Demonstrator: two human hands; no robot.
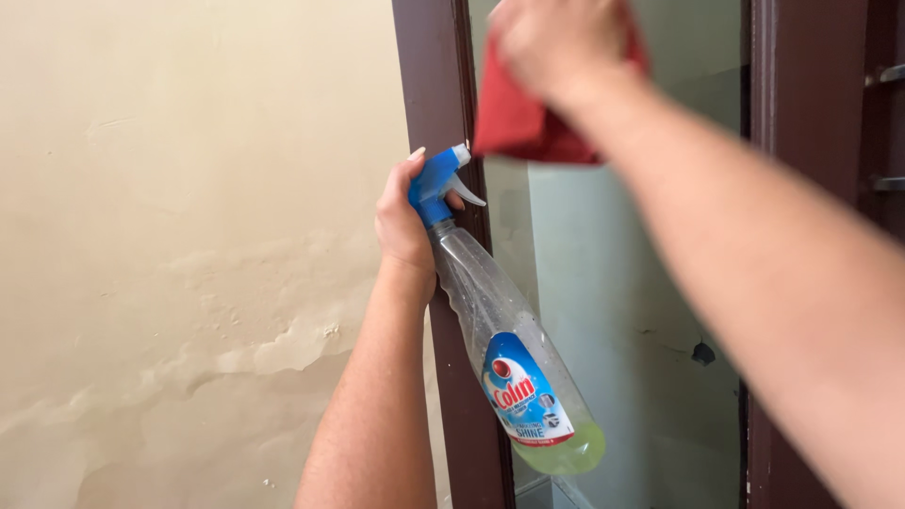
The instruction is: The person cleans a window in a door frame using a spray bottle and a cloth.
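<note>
Glass pane [613, 283] in the brown frame [438, 94] is mid-wipe: right hand [556, 42] apparently clutches a red cloth [518, 118], left hand [403, 221] grips a nearly spent spray bottle [509, 358].

Lighting: bright, even daylight, soft and warm on the cream wall [189, 236]. Shadows: faint. Glare: mild pale sheen on the glass pane [613, 283]. Blur: right hand [556, 42] and red cloth [528, 118] smeared by motion. Focus: spray bottle [509, 349] and left hand [403, 221] sharp.
</note>
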